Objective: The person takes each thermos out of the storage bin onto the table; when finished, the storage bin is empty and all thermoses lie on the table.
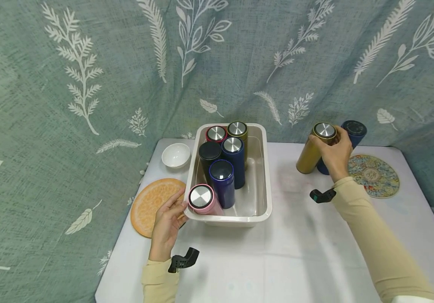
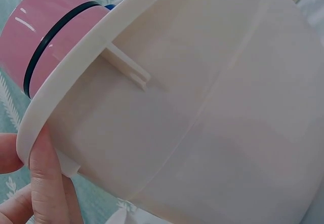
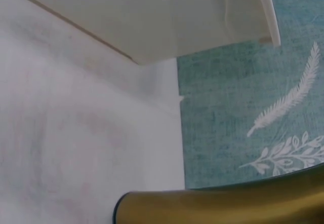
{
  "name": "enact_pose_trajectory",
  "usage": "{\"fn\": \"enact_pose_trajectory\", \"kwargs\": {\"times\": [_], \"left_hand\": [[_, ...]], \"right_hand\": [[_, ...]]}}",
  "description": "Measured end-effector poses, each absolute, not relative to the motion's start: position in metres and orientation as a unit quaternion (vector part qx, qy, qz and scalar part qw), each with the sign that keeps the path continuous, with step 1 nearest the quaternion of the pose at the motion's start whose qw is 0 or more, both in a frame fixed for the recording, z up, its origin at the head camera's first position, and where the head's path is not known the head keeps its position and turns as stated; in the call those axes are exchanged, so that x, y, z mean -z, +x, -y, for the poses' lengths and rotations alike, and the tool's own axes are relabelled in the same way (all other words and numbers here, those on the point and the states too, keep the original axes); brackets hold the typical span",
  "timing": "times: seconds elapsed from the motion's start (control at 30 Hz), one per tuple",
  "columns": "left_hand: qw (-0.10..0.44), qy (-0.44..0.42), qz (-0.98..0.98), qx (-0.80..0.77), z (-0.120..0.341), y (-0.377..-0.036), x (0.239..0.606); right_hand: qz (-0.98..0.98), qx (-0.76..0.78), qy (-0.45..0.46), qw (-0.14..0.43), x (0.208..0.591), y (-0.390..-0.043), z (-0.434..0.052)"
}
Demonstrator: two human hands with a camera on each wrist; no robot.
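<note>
At the near left corner of a cream plastic bin [image 1: 268,181], my left hand [image 1: 167,221] pinches the rim. In the left wrist view, fingers [image 2: 48,183] sit on both sides of that rim. Beside them a pink bottle [image 1: 215,207] leans in the corner. My right hand [image 1: 338,152] grips a gold bottle [image 1: 308,158] with a silver-topped lid, around its upper part. That bottle [image 3: 217,206] crosses the bottom of the right wrist view. Just behind it, a dark blue bottle [image 1: 354,129] is partly hidden by the hand.
Standing in the bin are a red-rimmed bottle [image 1: 216,134], another gold bottle [image 1: 237,128], a black bottle [image 1: 209,151] and two blue bottles [image 1: 234,162]. Left of it are a white bowl [image 1: 175,155] and an orange round mat [image 1: 145,206]. A patterned round mat [image 1: 376,176] lies at right. A leafy curtain [image 1: 239,63] hangs behind.
</note>
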State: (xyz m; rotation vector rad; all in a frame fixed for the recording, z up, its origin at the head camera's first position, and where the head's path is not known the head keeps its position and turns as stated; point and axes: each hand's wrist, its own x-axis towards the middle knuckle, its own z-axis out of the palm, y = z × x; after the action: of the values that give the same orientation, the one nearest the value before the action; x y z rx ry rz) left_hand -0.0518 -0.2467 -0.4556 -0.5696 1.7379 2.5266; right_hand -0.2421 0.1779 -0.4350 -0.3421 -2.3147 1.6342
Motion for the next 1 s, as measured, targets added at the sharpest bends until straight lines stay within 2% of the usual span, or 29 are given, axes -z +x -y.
{"fn": "enact_pose_trajectory", "kwargs": {"times": [0.6,1.0], "left_hand": [[0.018,-0.193,-0.558,-0.807,0.2468,-0.0525,0.4533],[0.016,-0.193,-0.556,-0.808,0.2471,-0.0523,0.4544]], "right_hand": [[0.832,-0.531,-0.105,0.117,0.4349,-0.2390,-0.1803],[0.822,-0.532,-0.075,0.188,0.4255,-0.2332,-0.1758]]}}
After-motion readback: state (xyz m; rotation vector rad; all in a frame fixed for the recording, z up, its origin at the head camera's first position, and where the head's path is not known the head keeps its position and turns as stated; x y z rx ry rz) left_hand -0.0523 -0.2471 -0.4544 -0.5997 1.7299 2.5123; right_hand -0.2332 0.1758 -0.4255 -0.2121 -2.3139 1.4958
